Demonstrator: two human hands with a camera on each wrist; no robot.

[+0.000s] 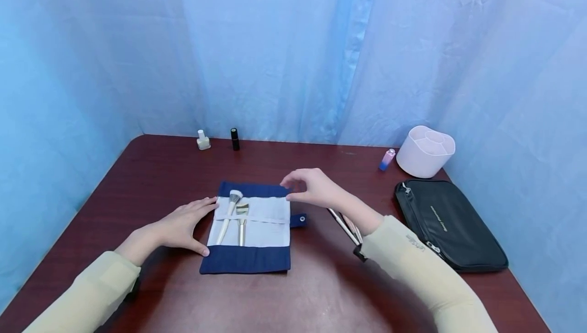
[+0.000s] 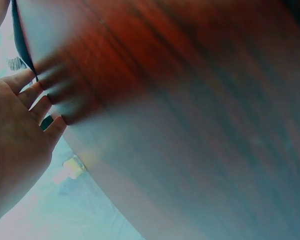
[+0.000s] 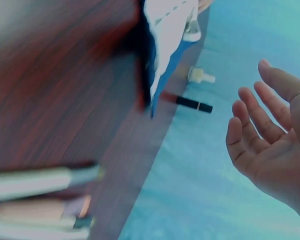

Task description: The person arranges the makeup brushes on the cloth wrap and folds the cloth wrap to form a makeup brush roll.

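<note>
Brush roll, a flat rectangle of navy cloth with a pale fabric pocket panel and a thin band across it, lies unrolled at the middle of the dark red wooden table. Two brushes sit under the band at its left half: a fluffy white-headed brush and, just beside it at 3 o'clock, a gold-ferruled flat brush. A snap tab juts from the roll's right edge. Left hand lies flat, fingers straight, at the roll's 9 o'clock edge, fingertips touching the cloth. Right hand hovers over the roll's 1 o'clock corner, fingers relaxed and loosely spread, holding nothing. More loose brushes lie at the roll's 3 o'clock, partly under the right sleeve. Bare polished tabletop stretches at 6 o'clock and 12 o'clock of the roll. Near the far edge stand a small cream bottle and a black tube; at 2 o'clock are a pink bottle, a smooth white divided cup and a black zipped pouch.
</note>
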